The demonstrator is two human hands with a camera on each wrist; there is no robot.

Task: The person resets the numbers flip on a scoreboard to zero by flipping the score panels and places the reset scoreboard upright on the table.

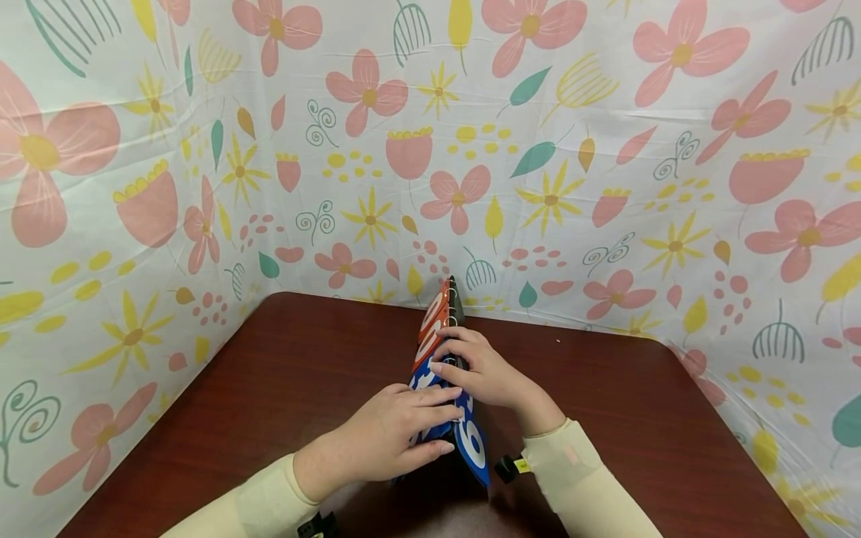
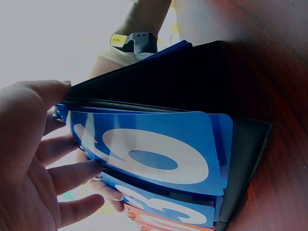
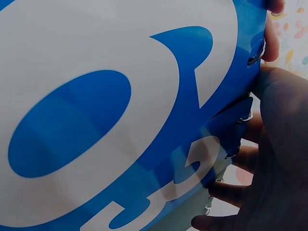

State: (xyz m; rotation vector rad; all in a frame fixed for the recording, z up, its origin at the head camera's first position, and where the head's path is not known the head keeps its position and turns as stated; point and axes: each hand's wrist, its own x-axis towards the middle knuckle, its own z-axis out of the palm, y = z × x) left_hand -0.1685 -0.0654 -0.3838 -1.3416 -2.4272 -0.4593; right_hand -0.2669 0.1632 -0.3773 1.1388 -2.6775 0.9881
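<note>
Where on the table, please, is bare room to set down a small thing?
The table is bare on the left, between the flip-number board, left sleeve and flowered cloth, and on the right, between right sleeve and cloth. The middle is crowded: left grip and right grip touch the board's ringed edge.

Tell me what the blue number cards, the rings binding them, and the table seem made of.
Blue number cards: probably glossy plastic or laminated card; pale reflections streak the smooth faces. Rings: likely shiny metal; thin, with bright glints. Table: perhaps polished wood or laminate; its reddish-brown top shows streaky grain and a soft sheen.
</note>
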